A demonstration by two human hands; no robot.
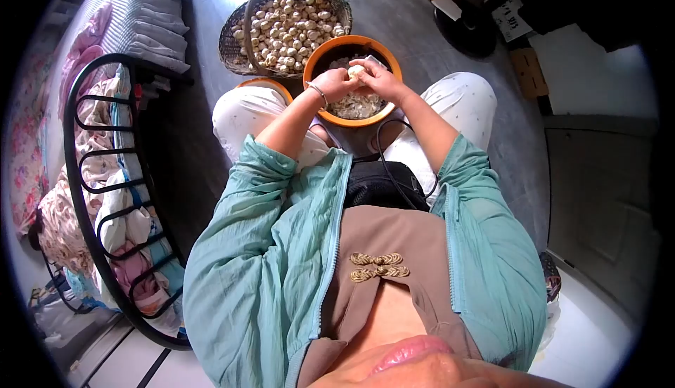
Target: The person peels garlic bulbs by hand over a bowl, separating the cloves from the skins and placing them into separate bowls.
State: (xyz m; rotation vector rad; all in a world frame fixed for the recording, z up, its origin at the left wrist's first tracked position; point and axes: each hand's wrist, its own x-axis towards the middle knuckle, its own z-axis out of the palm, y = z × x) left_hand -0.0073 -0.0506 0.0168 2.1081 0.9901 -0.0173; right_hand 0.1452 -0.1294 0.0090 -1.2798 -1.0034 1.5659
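Observation:
Over an orange-rimmed bowl (394, 72), my two hands meet around a pale garlic bulb (356, 72). My left hand (335, 83), with a bracelet at the wrist, has its fingers closed on the bulb's left side. The fingers of my right hand (378, 79) press on it from the right. Loose papery skins (355, 107) lie in the bowl below both hands. Just behind and to the left, a wicker basket (228, 45) with an arched handle holds many whole bulbs (292, 31).
Part of a second orange-rimmed container (271, 84) shows beside my left knee. A black metal rack (72, 142) with cloths stands at the left, near a bed (151, 19). A round black object (467, 33) and a cardboard piece (529, 73) are at the upper right.

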